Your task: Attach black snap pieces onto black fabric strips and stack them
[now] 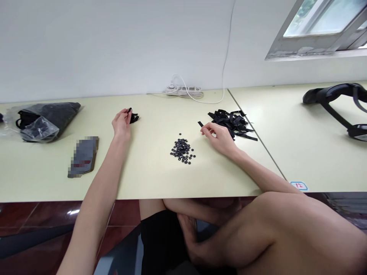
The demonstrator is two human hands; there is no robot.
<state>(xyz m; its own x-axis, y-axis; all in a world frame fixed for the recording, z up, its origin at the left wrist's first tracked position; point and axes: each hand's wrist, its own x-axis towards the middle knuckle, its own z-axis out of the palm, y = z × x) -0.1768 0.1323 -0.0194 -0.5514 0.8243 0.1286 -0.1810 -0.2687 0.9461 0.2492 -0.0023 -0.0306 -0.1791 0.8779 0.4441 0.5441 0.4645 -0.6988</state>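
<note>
My right hand (220, 136) pinches a short black strip (200, 124) between thumb and fingers, just left of a loose pile of black strips (229, 121). At the left, my left hand (121, 123) is closed with a small dark piece at its fingertips, too small to make out. Beside those fingers lie a few black strip-like pieces (134, 118), partly hidden by the hand. Between my hands, a heap of small round black discs with center holes (181, 148) is spread on the pale table (151, 172).
A clear plastic bag with black contents (43, 122) lies at the far left, near a blurred-out phone-like object (83, 156). A white power strip (185, 91) with a cable sits against the wall. A black strap-like frame (329, 103) stands at right, beyond the table seam.
</note>
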